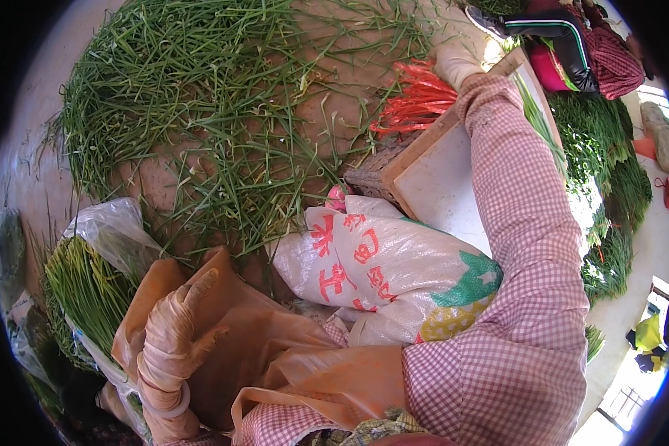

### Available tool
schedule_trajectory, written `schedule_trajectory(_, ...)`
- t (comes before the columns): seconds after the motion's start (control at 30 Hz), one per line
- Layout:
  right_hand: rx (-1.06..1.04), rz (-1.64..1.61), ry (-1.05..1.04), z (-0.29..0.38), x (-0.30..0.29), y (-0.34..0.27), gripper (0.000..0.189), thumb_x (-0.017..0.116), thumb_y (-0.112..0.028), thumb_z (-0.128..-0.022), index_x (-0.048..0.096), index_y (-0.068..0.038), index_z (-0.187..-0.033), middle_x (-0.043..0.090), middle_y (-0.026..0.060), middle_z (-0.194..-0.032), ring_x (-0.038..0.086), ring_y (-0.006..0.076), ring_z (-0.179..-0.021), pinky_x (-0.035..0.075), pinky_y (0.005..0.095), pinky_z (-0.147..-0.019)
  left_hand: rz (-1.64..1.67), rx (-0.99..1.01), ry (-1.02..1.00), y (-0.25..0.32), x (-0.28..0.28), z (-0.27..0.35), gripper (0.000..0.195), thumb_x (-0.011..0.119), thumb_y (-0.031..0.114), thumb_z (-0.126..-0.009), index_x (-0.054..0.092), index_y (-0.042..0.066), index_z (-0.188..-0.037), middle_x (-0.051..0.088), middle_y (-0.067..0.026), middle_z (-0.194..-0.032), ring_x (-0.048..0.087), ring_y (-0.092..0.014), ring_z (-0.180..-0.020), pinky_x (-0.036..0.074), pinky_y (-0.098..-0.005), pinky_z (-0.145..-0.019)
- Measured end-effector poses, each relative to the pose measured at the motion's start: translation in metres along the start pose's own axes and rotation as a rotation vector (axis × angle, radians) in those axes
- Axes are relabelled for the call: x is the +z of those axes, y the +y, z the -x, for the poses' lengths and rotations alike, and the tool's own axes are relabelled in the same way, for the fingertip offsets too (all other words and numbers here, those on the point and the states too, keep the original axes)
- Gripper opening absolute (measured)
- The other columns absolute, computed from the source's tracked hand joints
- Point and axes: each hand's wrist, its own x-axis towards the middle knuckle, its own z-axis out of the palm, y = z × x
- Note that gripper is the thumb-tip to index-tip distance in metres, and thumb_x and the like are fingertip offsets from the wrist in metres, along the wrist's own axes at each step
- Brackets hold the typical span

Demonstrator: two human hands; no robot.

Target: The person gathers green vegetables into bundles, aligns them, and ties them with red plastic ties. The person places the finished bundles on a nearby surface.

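My left hand [181, 329], in a dusty pale glove with a ring-shaped bangle at the wrist, is raised over the orange-brown apron [256, 329], fingers apart and holding nothing. At the end of my outstretched right arm, my gloved right hand [456, 62] is at a bunch of red plastic strips [415, 97], beside the wooden edge of a white-topped board [446, 175]. Its fingertips are hard to make out, so its grip is unclear. A few long green stalks [535, 114] lie along the board's far side. A printed woven sack [390, 267] covers my lap.
Loose green stalks [200, 83] litter the floor ahead. At left, a bundle of green stalks [89, 284] stands in clear plastic [114, 223]. More bundled greens [607, 195] lie right of the board. Another person [568, 44] is seated at the upper right, one shoe near the board.
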Motion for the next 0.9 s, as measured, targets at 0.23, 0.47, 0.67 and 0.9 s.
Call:
schedule_trajectory(0.23, -0.091, -0.817, 0.348, 0.055, -0.031, 0.017, 0.024, 0.073, -0.028, -0.085, 0.072, -0.007, -0.096, 0.07, 0.0064, -0.083, 0.063, 0.0198, -0.077, 0.049, 0.0337, -0.071, -0.035, -0.028, -0.035, 0.0, 0.003, -0.001, 0.084, 0.085, 0.008, -0.066, 0.049, 0.002, -0.141, 0.065, -0.0149, -0.111, 0.064, -0.029, -0.104, 0.051, -0.0384, -0.089)
schedule_trajectory(0.47, -0.188, -1.626, 1.028, 0.248, -0.109, 0.064, 0.02, 0.067, -0.023, -0.095, 0.073, -0.004, -0.097, 0.069, 0.0012, -0.082, 0.051, 0.0038, -0.06, 0.04, 0.019, -0.053, 0.01, -0.044, -0.006, -0.008, 0.013, 0.0, 0.08, 0.083, 0.008, -0.07, 0.049, 0.004, -0.142, 0.065, -0.0119, -0.106, 0.064, -0.026, -0.101, 0.052, -0.0374, -0.089)
schedule_trajectory(0.67, 0.203, -1.55, 0.482, 0.241, -0.026, 0.078, 0.017, 0.065, -0.023, -0.093, 0.068, -0.006, -0.092, 0.06, -0.0006, -0.07, 0.048, 0.0053, -0.05, 0.04, 0.0216, -0.042, -0.001, -0.125, -0.02, -0.031, 0.03, -0.012, 0.078, 0.084, 0.016, -0.07, 0.051, 0.01, -0.141, 0.067, -0.0133, -0.105, 0.065, -0.03, -0.096, 0.053, -0.0396, -0.087)
schedule_trajectory(0.9, 0.047, -0.235, 0.717, 0.211, 0.06, 0.116, 0.074, 0.076, -0.045, -0.08, 0.045, -0.023, -0.144, 0.055, 0.017, -0.132, 0.052, 0.0336, -0.121, 0.044, 0.0542, -0.096, -0.014, -0.026, 0.065, 0.002, 0.04, -0.035, 0.07, 0.08, 0.009, -0.073, 0.053, 0.006, -0.138, 0.068, -0.0139, -0.111, 0.065, -0.03, -0.101, 0.052, -0.0392, -0.088)
